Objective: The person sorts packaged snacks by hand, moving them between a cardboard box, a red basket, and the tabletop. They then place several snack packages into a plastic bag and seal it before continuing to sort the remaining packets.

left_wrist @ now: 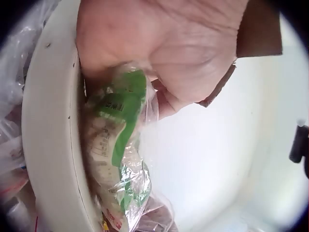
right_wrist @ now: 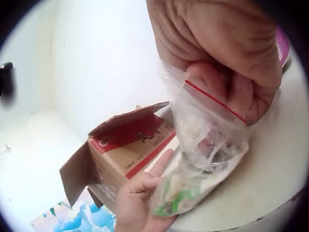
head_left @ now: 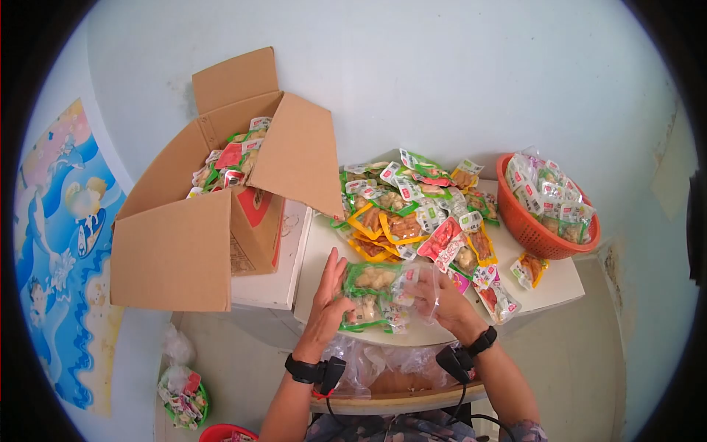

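A clear zip bag (head_left: 407, 283) with a red zip line holds snack packets (head_left: 372, 278) with green borders and pale contents. My right hand (head_left: 449, 306) grips the bag's mouth, fingers curled at the zip line, as the right wrist view shows. At the bag's other end, my left hand (head_left: 324, 302) holds the packet-filled part, thumb over the front and fingers extended along its side. The left wrist view shows the filled bag (left_wrist: 120, 145) below that palm, beside the table's edge. Part of the left fingers is hidden behind the bag.
An open cardboard box (head_left: 169, 254) of packets stands left on a white surface. Loose packets (head_left: 401, 221) are heaped behind the hands on the white table (head_left: 556, 283). An orange basket (head_left: 541, 232) of bagged packets sits right. Plastic bags (head_left: 353, 361) lie below the table's front edge.
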`<state>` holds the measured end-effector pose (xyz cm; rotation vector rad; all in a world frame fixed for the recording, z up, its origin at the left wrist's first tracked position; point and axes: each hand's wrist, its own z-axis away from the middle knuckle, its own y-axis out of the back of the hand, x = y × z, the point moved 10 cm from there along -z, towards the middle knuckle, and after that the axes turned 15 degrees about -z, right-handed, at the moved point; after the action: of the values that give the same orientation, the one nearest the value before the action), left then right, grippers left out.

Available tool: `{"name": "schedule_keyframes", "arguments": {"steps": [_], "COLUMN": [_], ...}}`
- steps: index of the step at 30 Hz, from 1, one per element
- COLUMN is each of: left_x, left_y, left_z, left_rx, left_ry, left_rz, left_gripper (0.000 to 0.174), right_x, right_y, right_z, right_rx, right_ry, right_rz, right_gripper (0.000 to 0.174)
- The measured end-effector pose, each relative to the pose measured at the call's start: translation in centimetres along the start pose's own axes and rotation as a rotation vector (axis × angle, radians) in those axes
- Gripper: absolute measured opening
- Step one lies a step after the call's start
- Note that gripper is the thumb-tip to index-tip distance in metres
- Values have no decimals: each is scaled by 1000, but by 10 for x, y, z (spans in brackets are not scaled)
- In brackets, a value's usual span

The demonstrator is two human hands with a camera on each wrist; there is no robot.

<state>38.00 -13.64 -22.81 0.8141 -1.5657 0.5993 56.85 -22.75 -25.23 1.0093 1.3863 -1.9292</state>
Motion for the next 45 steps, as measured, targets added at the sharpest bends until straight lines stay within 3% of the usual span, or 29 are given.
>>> {"name": "schedule_keyframes", "arguments": {"steps": [3, 9, 12, 15, 18, 21, 24, 28, 31, 34, 37, 42, 45], "left_x": [-2, 7, 15, 13, 6, 4, 7, 3, 8, 12, 12, 14, 9], "left_y": [3, -5, -9, -7, -4, -2, -4, -4, -5, -3, -3, -1, 3], "left_z": [0, 1, 3, 3, 0, 0, 1, 0, 2, 5, 5, 6, 8], "left_rx": [30, 63, 76, 115, 137, 145, 141, 146, 162, 172, 171, 147, 147], "left_ry": [-32, -78, -82, -61, -45, -35, -35, -41, -49, -60, -90, -125, -118], "left_rz": [50, -26, -137, -125, -138, -133, -143, -129, -148, -161, -159, -98, -18], "left_gripper": [98, 93, 92, 91, 91, 92, 94, 99, 98, 97, 98, 101, 101], "right_x": [19, 11, 13, 10, -16, -33, -55, -39, -31, -28, -9, -36, -56], "right_y": [5, 1, -11, -26, -18, 25, 32, 16, 3, -3, 28, 25, 11], "right_z": [-10, -4, -11, -9, -2, 21, 57, 64, 59, 62, 51, 58, 51], "right_rx": [-147, -94, -156, -190, -100, 160, 292, 193, 208, 220, 131, 126, 71], "right_ry": [-144, -249, -139, -120, 252, 400, 401, 340, 323, 336, 344, 312, 365], "right_rz": [34, 125, 135, 246, 527, 332, 399, 757, 905, 1036, 857, 580, 446], "right_gripper": [22, 19, 16, 25, 25, 32, 47, 76, 78, 69, 52, 19, 12]}}
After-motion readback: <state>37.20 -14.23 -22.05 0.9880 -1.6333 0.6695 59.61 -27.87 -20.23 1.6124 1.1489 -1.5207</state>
